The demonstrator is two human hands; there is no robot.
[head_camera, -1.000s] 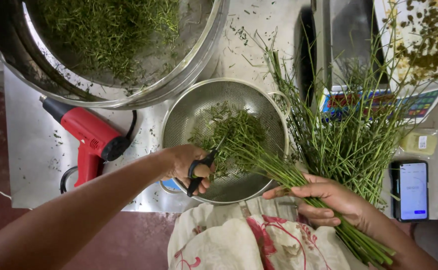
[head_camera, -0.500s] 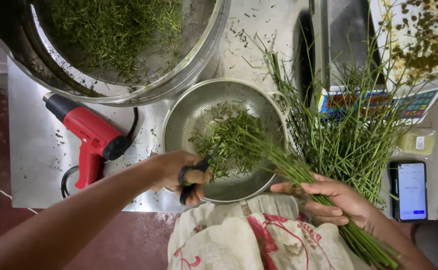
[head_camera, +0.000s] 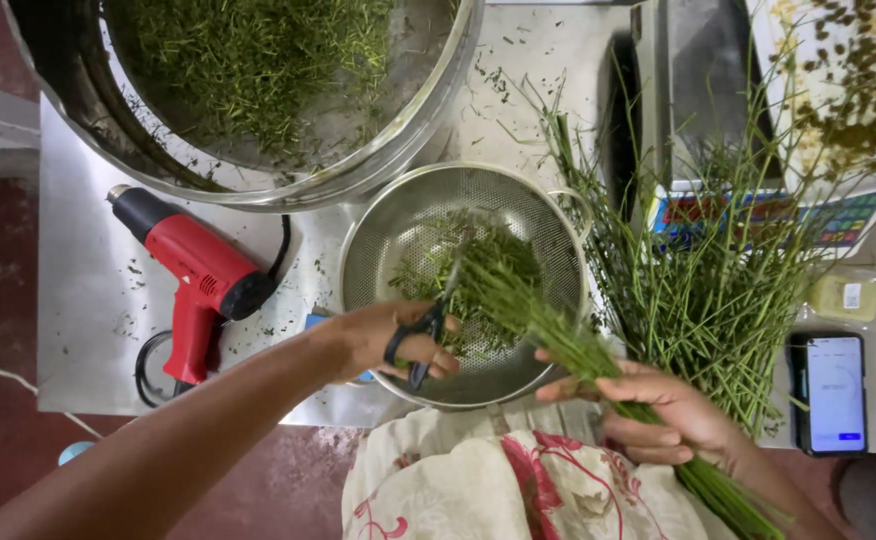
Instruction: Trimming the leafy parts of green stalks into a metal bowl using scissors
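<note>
My left hand grips black-handled scissors whose blades point up over a perforated steel colander. My right hand holds a bundle of thin green stems slanted so that its tips reach over the colander, right by the scissor blades. Cut green bits lie heaped inside the colander. Both hands are at the near edge of the metal table, above a floral cloth on my lap.
A large steel basin of chopped greens fills the far left. A red heat gun lies left of the colander. A loose pile of long green stems lies right, over a scale with coloured keys. A phone is near right.
My left hand with the scissors has shifted up and right toward the stem tips, the blades now raised over the colander. The right hand's bundle has stayed nearly in place.
</note>
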